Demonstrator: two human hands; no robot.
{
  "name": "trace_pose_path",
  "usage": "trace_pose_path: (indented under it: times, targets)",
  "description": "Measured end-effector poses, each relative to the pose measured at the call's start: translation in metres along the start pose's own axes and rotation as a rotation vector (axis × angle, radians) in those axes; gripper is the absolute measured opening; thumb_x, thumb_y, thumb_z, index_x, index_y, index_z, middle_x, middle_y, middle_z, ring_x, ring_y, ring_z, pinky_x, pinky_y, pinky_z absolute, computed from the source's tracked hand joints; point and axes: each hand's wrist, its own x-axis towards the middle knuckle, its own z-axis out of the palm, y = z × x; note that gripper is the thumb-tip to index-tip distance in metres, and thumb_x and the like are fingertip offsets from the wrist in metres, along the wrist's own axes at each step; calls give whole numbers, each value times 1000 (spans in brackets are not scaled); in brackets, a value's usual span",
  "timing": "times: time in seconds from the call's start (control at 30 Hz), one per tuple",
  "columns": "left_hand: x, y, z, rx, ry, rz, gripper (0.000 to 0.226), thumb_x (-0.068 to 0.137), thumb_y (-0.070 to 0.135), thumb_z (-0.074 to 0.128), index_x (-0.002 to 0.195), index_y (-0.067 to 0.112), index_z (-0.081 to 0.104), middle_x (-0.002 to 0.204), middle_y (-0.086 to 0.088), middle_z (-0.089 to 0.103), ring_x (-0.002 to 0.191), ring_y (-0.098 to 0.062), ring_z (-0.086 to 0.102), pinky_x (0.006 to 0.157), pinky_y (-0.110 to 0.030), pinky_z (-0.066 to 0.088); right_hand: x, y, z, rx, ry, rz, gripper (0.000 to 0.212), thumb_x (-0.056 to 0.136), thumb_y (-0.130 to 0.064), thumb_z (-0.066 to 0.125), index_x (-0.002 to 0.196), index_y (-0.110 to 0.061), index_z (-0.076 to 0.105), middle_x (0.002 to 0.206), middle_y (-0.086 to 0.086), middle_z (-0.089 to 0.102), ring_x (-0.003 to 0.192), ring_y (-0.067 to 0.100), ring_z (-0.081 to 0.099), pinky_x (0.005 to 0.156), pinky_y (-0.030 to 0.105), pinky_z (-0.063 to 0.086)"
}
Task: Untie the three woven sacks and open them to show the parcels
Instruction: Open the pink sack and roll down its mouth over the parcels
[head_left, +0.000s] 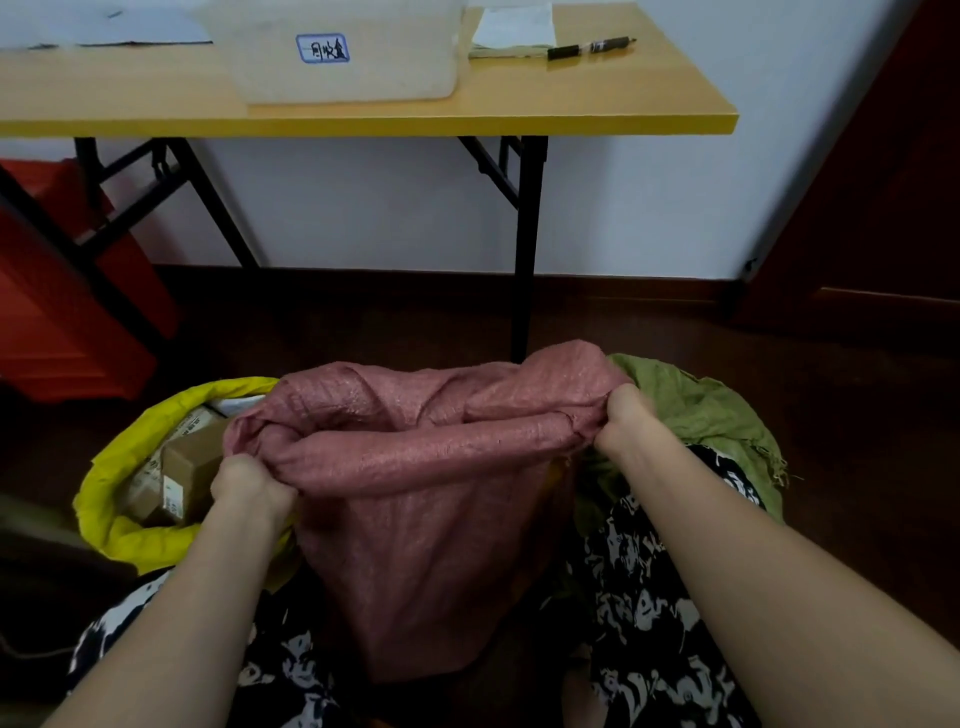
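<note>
Pink woven plastic sack (415, 519) stands on the dark floor between the person's knees, dead centre. Mouth is untied; rim is rolled outward into a thick cuff, probably so it stays open by itself. Inside not visible from here, the far wall is slumped over the opening, so no parcels showing yet.

Yellow woven sack (111, 478) touches its left side, rim already rolled down, brown cardboard parcels (187, 467) exposed. Looks done.

Olive-green woven sack (706, 410) sits on the right, partly behind the right forearm; top looks crumpled, can't tell if it's untied.

Left hand (249, 486) has fingers curled around the cuff at its left end. Right hand (623, 423) clutches the cuff at the right end. Both pull apart, likely to stretch the mouth wide for the next roll.

Around: wood-topped folding table (597, 101) against the wall, with a translucent plastic bin (343, 52), papers and a black pen (589, 48) on the tabletop. Red plastic crate (52, 291) under its left end. None of it obstructs; only the side sacks crowd the pink one.
</note>
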Motion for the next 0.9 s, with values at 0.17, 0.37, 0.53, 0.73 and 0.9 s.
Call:
trace_pose_path:
  times: [0.17, 0.37, 0.53, 0.73, 0.9]
  targets:
    - [-45, -12, 13, 190, -102, 128, 61, 73, 52, 68, 124, 19, 59, 115, -4, 64, 104, -29, 64, 77, -44, 54, -8, -6, 4, -125, -234, -124, 53, 75, -48, 54, 110, -11, 67, 108, 10, 69, 98, 29, 65, 88, 48, 52]
    - [-29, -13, 3, 328, 60, 91, 49, 97, 30, 43, 143, 15, 39, 146, -8, 44, 128, -28, 48, 98, -39, 43, 4, -3, 1, -295, -194, -332, 34, 89, -29, 64, 121, -16, 60, 117, 6, 65, 104, 23, 63, 95, 43, 52]
    - [-9, -25, -6, 694, 56, 71, 50, 95, 13, 41, 143, 3, 35, 134, -23, 48, 134, -33, 40, 102, -40, 39, 2, -17, 2, -138, -221, -365, 11, 94, -24, 56, 84, -24, 61, 92, 6, 69, 90, 23, 67, 90, 42, 54]
    - [-64, -50, 43, 1246, 333, 752, 73, 74, 21, 72, 135, 5, 37, 139, -21, 32, 129, -40, 32, 106, -51, 28, -1, -24, 2, -100, -398, -257, 18, 90, -16, 57, 95, -5, 70, 94, 17, 73, 90, 30, 70, 90, 47, 53]
    - [-81, -78, 102, 1445, -477, 1132, 112, 63, 36, 83, 151, 24, 16, 153, -7, 26, 142, -25, 23, 116, -42, 21, 4, -26, -2, -30, -591, -156, 30, 90, -13, 48, 110, 1, 66, 108, 22, 69, 103, 35, 66, 98, 50, 47]
